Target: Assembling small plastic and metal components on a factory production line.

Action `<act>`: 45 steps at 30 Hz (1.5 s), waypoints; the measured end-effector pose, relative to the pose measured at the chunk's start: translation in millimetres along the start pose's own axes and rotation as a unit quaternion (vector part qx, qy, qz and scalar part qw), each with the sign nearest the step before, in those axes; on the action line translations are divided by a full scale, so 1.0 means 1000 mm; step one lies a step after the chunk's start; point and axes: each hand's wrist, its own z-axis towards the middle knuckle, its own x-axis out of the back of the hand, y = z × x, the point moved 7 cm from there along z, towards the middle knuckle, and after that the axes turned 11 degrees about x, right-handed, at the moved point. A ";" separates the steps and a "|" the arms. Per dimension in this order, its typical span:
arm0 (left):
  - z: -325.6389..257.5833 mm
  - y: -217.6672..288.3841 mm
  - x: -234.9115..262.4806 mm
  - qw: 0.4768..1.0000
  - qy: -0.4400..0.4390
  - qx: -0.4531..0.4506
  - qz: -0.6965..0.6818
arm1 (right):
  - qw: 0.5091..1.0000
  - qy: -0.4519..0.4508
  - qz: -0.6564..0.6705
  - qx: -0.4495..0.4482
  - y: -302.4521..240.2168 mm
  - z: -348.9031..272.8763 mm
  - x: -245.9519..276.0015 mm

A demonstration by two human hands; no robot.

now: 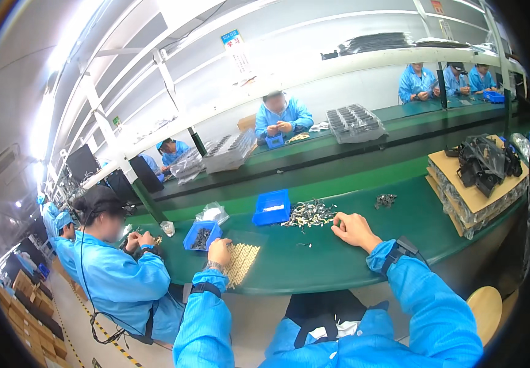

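My left hand (219,253) is at the upper left edge of a sheet of small tan parts (241,264) set in rows on the green bench. Its fingers are curled together, and whatever they hold is hidden. Just beyond it stands a blue bin (203,235) of small dark parts. My right hand (354,230) rests on the bench, thumb and fingers a little apart, beside a loose heap of small black, silver and tan parts (309,213). Between my hands lies one tiny dark piece (304,245).
Behind the heap sits another blue bin (272,207) with pale pieces, next to a clear plastic bag (213,213). Cardboard-topped stacks (461,184) carry black parts at the right. A co-worker (124,264) sits close on my left; others work across the bench.
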 end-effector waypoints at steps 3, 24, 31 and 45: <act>-0.004 0.010 0.002 1.000 -0.003 -0.008 0.010 | 1.000 -0.002 0.000 -0.013 0.005 -0.002 0.003; 0.032 -0.026 -0.031 1.000 -0.012 -0.020 0.008 | 0.999 0.038 -0.026 0.015 0.002 -0.011 -0.003; 0.016 -0.004 -0.021 0.999 0.027 -0.007 -0.028 | 0.997 0.023 -0.076 0.013 -0.004 -0.019 0.001; -0.077 0.010 0.069 0.972 0.054 -0.098 -0.206 | 0.996 -0.018 0.021 0.083 -0.103 0.000 -0.025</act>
